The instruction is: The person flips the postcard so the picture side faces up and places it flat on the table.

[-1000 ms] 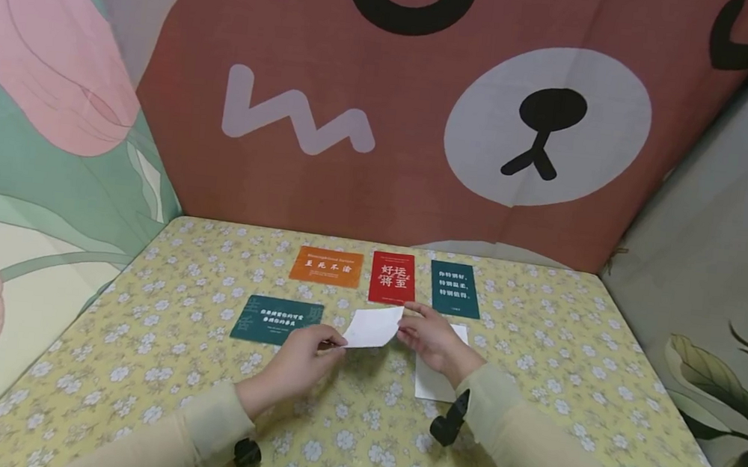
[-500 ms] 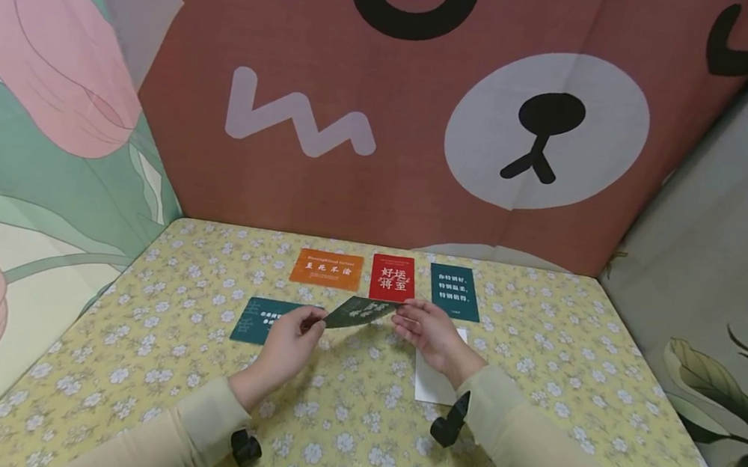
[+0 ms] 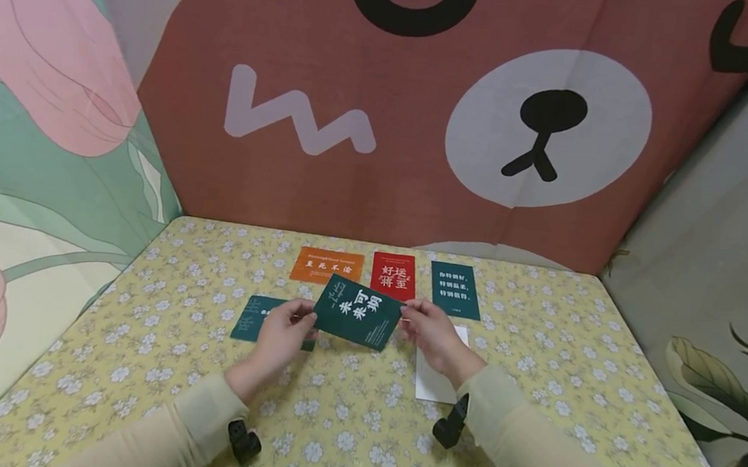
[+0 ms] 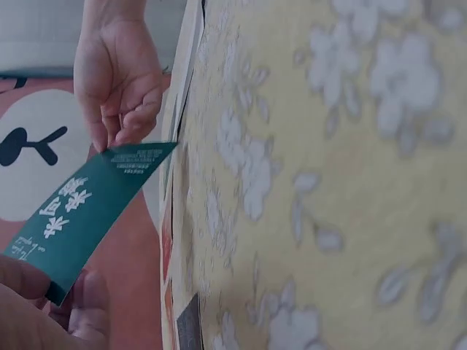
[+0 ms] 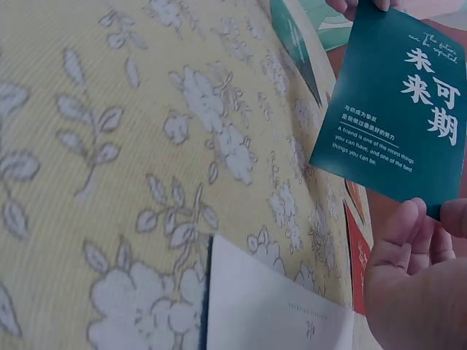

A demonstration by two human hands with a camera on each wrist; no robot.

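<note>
A dark green card (image 3: pixel 358 315) with large white characters is raised above the table, its printed face toward the head camera. My left hand (image 3: pixel 281 336) pinches its left end between thumb and fingers. At the opposite corner my right hand (image 3: pixel 435 335) pinches it with thumb and fingertips, as the right wrist view also shows along the card's edge (image 5: pixel 394 117). Behind the left hand lies another green card (image 3: pixel 251 319), partly covered. Under my right wrist rests a white-faced card (image 3: pixel 430 382), with a dark edge showing beneath it in the right wrist view.
Along the table's back lie an orange card (image 3: pixel 317 265), a red card (image 3: pixel 393 274) and a teal card (image 3: pixel 455 290), all printed side up. A yellow flowered cloth (image 3: pixel 354 442) covers the table. A brown bear-print backdrop (image 3: pixel 391 197) stands right behind it.
The held card has turned over from its white back to its green printed face and tilted up toward the head camera. My left hand has shifted left; the right has stayed nearly in place.
</note>
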